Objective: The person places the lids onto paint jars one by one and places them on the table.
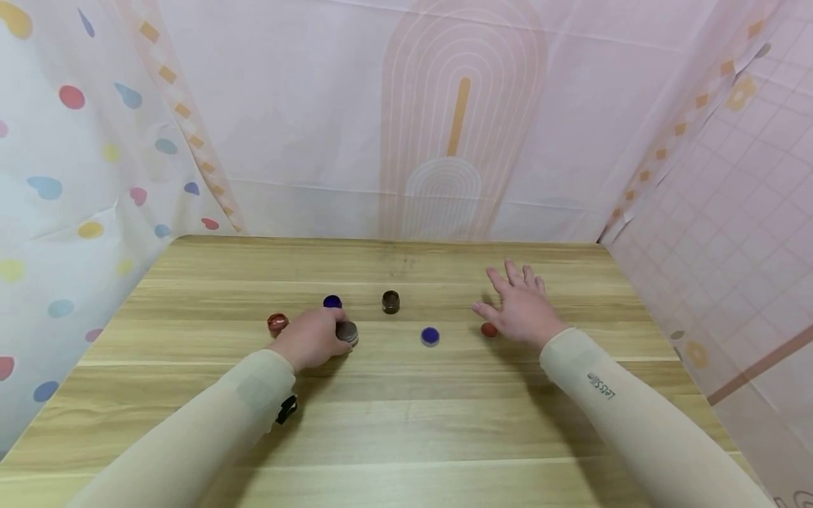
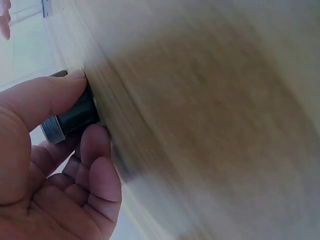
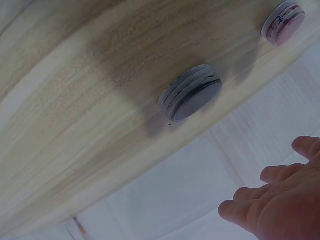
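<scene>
Between thumb and fingers my left hand [image 1: 311, 337] pinches a small jar with a grey-brown lid [image 1: 346, 333]. The left wrist view shows that hand [image 2: 60, 170] around the dark jar body [image 2: 77, 117], its ridged lid toward the palm. My right hand [image 1: 522, 309], empty with fingers spread, is just above and beside a red lid [image 1: 488, 329]. A purple lid [image 1: 430, 336] lies left of it. In the right wrist view the fingers of that hand [image 3: 282, 200] are apart from two round lids, one greyish [image 3: 191, 93], one reddish [image 3: 284, 23].
An open-looking dark brown jar [image 1: 390, 302] stands near the middle of the wooden table [image 1: 406, 430]. A purple jar [image 1: 332, 302] is just behind my left hand, and a red-orange jar [image 1: 277, 324] is to its left. Patterned cloth [image 1: 305, 127] hangs behind the table and on both sides.
</scene>
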Motion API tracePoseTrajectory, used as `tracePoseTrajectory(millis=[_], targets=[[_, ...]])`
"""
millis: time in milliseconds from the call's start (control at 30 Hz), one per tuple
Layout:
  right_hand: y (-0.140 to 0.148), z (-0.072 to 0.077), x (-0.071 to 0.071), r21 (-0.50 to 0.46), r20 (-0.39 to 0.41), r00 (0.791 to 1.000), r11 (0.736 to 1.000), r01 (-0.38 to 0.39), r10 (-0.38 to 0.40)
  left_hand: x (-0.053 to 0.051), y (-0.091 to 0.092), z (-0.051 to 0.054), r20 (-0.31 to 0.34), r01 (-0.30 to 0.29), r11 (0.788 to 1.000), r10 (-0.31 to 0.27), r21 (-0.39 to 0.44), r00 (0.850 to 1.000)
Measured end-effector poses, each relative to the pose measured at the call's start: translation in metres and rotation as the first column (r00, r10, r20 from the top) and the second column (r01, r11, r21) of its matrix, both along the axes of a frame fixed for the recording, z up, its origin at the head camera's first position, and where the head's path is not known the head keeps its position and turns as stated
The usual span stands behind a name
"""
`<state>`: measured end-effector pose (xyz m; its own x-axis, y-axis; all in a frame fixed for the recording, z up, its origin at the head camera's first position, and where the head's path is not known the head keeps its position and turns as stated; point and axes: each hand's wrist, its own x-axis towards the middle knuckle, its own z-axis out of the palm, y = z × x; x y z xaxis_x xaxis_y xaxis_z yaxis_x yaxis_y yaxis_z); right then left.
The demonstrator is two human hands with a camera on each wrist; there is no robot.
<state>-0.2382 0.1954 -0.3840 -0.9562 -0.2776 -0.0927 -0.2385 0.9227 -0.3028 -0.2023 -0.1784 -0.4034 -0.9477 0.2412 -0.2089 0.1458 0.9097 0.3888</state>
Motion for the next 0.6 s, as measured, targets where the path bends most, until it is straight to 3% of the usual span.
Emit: tracePoseTrajectory(millis=[333,600], targets=[[0.0013,-0.0031,-0.0011,-0.001,0.004,1.000,1.000,0.004,-0.004,-0.0020,0.0004,0.0002,0.017,0.006,1.000,-0.006,-0.014,1.000],[0.0007,-0.0043,-0.0007,0.002,0.006,1.000,1.000,0.006,-0.006,-0.0004,0.0006,0.0060,0.059,-0.010,1.000,0.009,0.029,0.998]])
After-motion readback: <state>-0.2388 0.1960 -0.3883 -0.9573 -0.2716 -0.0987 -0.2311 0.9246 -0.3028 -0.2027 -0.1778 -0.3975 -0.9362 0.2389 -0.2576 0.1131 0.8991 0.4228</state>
